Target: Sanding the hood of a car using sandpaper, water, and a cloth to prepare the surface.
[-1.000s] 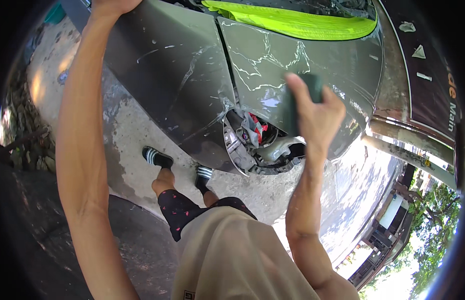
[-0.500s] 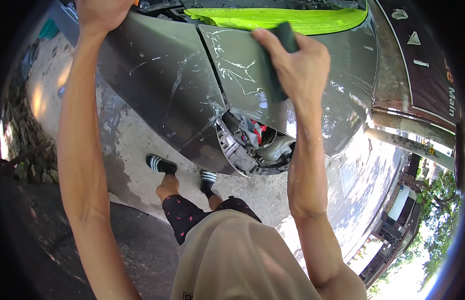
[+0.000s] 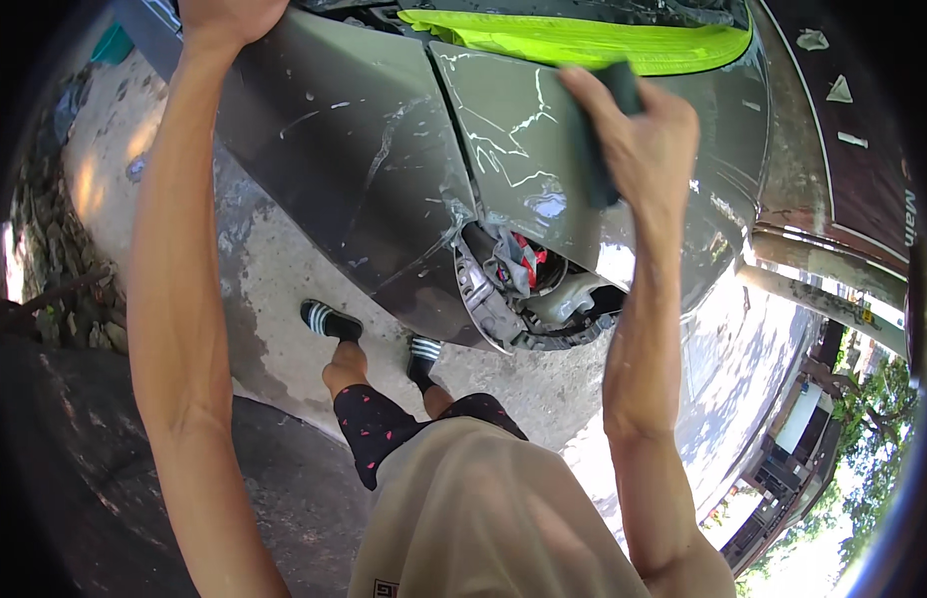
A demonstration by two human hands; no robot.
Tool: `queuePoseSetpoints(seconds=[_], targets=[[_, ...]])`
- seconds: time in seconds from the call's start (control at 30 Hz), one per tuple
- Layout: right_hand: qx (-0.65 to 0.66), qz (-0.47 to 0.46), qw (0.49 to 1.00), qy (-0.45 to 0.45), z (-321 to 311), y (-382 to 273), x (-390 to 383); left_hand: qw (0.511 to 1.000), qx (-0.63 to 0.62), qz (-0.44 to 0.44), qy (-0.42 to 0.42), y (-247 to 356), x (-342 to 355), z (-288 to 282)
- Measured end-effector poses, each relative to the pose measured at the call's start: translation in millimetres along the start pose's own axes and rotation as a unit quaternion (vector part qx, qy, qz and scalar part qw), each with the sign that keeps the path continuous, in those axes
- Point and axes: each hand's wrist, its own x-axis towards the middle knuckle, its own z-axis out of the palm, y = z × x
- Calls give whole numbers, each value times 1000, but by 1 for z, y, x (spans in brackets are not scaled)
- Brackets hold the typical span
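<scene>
My right hand (image 3: 655, 135) grips a dark grey-green sanding block (image 3: 608, 140), thumb on one side and fingers on the other. It presses the block flat against the wet grey car hood (image 3: 573, 234). Left of the block, white streaks of liquid run down the paint. My left hand (image 3: 229, 18) is at the top edge over the front fender (image 3: 334, 120); its fingers are cut off by the frame, so what they hold or touch is hidden. A bright yellow-green cloth or cover (image 3: 583, 42) lies along the hood's rear edge, just beyond the block.
Below the hood gapes a headlight opening (image 3: 513, 289) with exposed brackets and a red and grey rag-like bundle inside. My sandalled feet (image 3: 329, 321) stand on concrete beside the car. A dark banner (image 3: 862, 120) is at right, rubble (image 3: 55, 259) at left, and a teal bucket (image 3: 112, 45) at far left.
In the picture, the car and both hands have shifted right. Against the hood, my right hand has slid the block slightly right, and the white streaks beside it have changed shape.
</scene>
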Motion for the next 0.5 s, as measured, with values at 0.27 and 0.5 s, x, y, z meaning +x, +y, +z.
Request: queuePoseSetpoints(seconds=[0.27, 0.5], targets=[[-18, -53, 998, -10, 15, -19, 3, 978, -185, 81, 54, 9, -1, -7], [149, 11, 987, -52, -1, 2, 1, 983, -155, 74, 58, 5, 0, -14]])
